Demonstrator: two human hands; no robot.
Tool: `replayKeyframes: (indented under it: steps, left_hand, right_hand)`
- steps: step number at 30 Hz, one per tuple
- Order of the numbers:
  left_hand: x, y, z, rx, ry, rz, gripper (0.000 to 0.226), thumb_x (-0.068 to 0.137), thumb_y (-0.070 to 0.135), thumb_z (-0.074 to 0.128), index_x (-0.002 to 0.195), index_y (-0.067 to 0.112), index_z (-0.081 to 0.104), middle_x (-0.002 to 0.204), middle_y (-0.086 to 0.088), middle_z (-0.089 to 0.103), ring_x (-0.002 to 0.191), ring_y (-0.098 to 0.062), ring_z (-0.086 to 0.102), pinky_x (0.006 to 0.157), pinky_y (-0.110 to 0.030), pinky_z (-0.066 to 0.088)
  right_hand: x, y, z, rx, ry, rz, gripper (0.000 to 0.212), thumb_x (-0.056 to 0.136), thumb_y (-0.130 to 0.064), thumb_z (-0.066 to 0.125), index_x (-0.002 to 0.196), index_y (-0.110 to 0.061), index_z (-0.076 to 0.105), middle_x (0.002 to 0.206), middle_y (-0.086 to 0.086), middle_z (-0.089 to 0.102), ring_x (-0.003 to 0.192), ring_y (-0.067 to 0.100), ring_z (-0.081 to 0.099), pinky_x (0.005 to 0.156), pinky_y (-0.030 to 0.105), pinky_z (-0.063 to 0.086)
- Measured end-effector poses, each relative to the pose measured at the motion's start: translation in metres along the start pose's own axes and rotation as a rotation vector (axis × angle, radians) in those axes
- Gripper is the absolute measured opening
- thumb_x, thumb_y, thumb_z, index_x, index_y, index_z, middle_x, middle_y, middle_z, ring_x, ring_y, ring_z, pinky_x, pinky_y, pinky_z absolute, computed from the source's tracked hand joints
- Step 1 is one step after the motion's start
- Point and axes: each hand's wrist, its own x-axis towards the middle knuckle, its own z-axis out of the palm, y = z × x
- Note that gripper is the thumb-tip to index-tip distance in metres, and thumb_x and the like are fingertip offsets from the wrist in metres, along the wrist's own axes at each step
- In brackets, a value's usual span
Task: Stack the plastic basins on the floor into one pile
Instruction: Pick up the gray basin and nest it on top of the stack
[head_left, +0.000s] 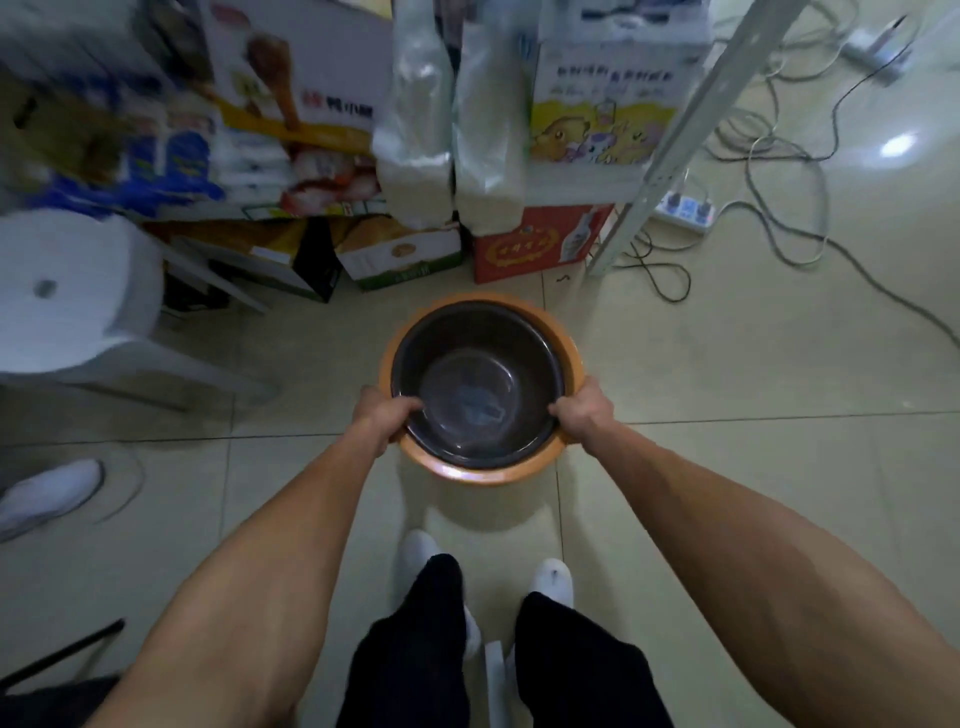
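both hands (382, 415) gripping nested basins' rims (470, 470)

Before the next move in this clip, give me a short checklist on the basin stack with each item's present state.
1. Dark basin nested inside orange basin: ok.
2. Left hand gripping the rim: ok.
3. Right hand gripping the opposite rim: ok.
4. Stack resting on the floor or lifted: cannot tell.
5. Cables clear of the stack: ok.
6. More loose basins left: cannot tell.
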Motion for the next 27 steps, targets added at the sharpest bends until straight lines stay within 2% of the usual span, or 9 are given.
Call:
replayKeyframes:
  steps: [4,10,15,17,19,21,22,25,27]
  left_hand:
    - [-0.112,0.079,-0.047,-0.052,0.058,0.106,0.046,0.066,0.021,0.089,0.102,-0.001,0.071,0.1,-0.021,0.076,0.085,-0.031,0.073,0.077,-0.043,0.062]
    - [-0.287,0.196,-0.121,-0.092,0.114,0.271,0.065,0.064,0.034,0.091,0.114,0.003,0.066,0.103,-0.013,0.074,0.093,-0.03,0.072,0.087,-0.041,0.061]
    - [-0.426,0.248,-0.166,-0.141,0.087,0.38,0.052,0.07,0.035,0.089,0.106,0.003,0.068,0.103,-0.014,0.075,0.092,-0.031,0.072,0.086,-0.042,0.061]
    - [-0.465,0.264,-0.184,-0.216,0.092,0.422,0.069,0.064,0.038,0.092,0.116,-0.001,0.066,0.111,-0.018,0.074,0.097,-0.033,0.073,0.087,-0.043,0.061]
    - [-0.492,0.288,-0.201,-0.275,0.11,0.479,0.082,0.059,0.044,0.092,0.12,-0.003,0.064,0.115,-0.02,0.073,0.101,-0.035,0.072,0.086,-0.045,0.061]
    - [-0.524,0.305,-0.21,-0.288,0.116,0.537,0.077,0.069,0.042,0.089,0.12,-0.005,0.057,0.116,-0.018,0.068,0.1,-0.034,0.069,0.078,-0.039,0.058]
    - [-0.535,0.311,-0.213,-0.295,0.101,0.553,0.063,0.077,0.036,0.085,0.116,-0.004,0.055,0.109,-0.017,0.066,0.09,-0.031,0.068,0.067,-0.033,0.053]
    - [-0.552,0.328,-0.218,-0.289,0.08,0.545,0.024,0.087,0.014,0.076,0.089,0.002,0.056,0.069,-0.012,0.056,0.052,-0.02,0.05,0.041,-0.023,0.037]
    - [-0.554,0.343,-0.224,-0.344,0.08,0.558,0.022,0.086,0.002,0.072,0.072,0.003,0.056,0.048,-0.006,0.051,0.036,-0.014,0.044,0.03,-0.014,0.026]
  right_hand:
    - [-0.086,-0.061,-0.082,0.027,-0.028,-0.044,0.019,0.088,-0.009,0.062,0.105,-0.005,0.066,0.105,0.024,0.071,0.09,0.04,0.07,0.078,0.05,0.062]
    - [-0.222,-0.145,-0.223,0.044,-0.146,-0.126,0.003,0.094,-0.003,0.058,0.091,-0.004,0.058,0.079,0.02,0.063,0.071,0.032,0.063,0.088,0.06,0.057]
    - [-0.339,-0.178,-0.327,0.024,-0.314,-0.17,0.02,0.101,-0.005,0.053,0.081,-0.008,0.055,0.059,0.009,0.065,0.052,0.019,0.065,0.061,0.039,0.061]
    - [-0.375,-0.195,-0.359,-0.01,-0.332,-0.195,0.022,0.101,-0.01,0.056,0.078,-0.008,0.057,0.063,0.009,0.063,0.057,0.02,0.063,0.077,0.039,0.063]
    - [-0.395,-0.213,-0.388,0.034,-0.285,-0.222,0.021,0.1,-0.011,0.057,0.079,-0.009,0.058,0.068,0.008,0.057,0.061,0.018,0.058,0.068,0.036,0.061]
    - [-0.41,-0.222,-0.403,0.048,-0.249,-0.259,0.022,0.101,-0.01,0.055,0.079,-0.01,0.057,0.066,0.007,0.056,0.058,0.016,0.058,0.056,0.034,0.059]
    - [-0.417,-0.223,-0.407,0.039,-0.232,-0.277,0.022,0.1,-0.011,0.056,0.078,-0.01,0.058,0.065,0.007,0.057,0.058,0.016,0.058,0.061,0.035,0.058]
    - [-0.43,-0.236,-0.422,0.034,-0.111,-0.369,0.023,0.095,-0.012,0.064,0.073,-0.009,0.058,0.057,0.007,0.057,0.054,0.02,0.056,0.067,0.039,0.057]
    - [-0.436,-0.247,-0.43,0.082,-0.025,-0.43,0.021,0.091,-0.009,0.068,0.072,-0.007,0.059,0.054,0.01,0.057,0.052,0.023,0.057,0.065,0.042,0.057]
